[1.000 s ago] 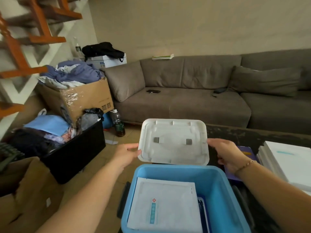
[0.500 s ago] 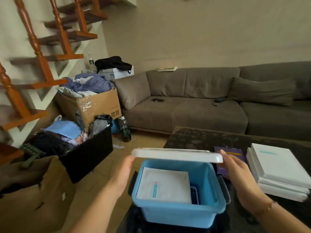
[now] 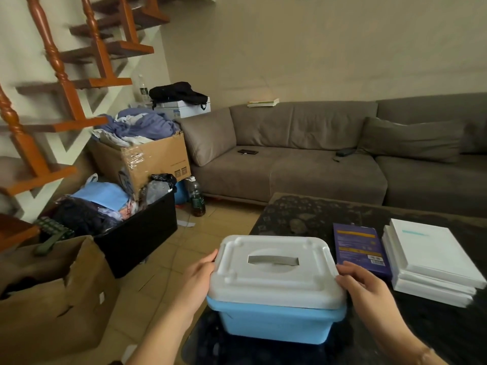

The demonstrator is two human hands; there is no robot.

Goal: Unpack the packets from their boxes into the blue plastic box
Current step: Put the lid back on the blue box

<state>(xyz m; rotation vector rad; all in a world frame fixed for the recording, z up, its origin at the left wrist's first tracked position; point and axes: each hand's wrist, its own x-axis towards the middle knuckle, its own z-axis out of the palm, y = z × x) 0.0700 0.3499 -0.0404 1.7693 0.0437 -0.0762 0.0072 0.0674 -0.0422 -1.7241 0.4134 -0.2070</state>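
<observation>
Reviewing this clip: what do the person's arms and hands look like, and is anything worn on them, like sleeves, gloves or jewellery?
Both forearms are bare, with no sleeves in view, and the left hand and right hand wear no gloves. No rings are visible. A thin bracelet appears to circle the right wrist at the frame's lower edge, but it is too blurred to describe.

Grey sofa (image 3: 316, 164), perhaps a phone (image 3: 248, 152)
</observation>
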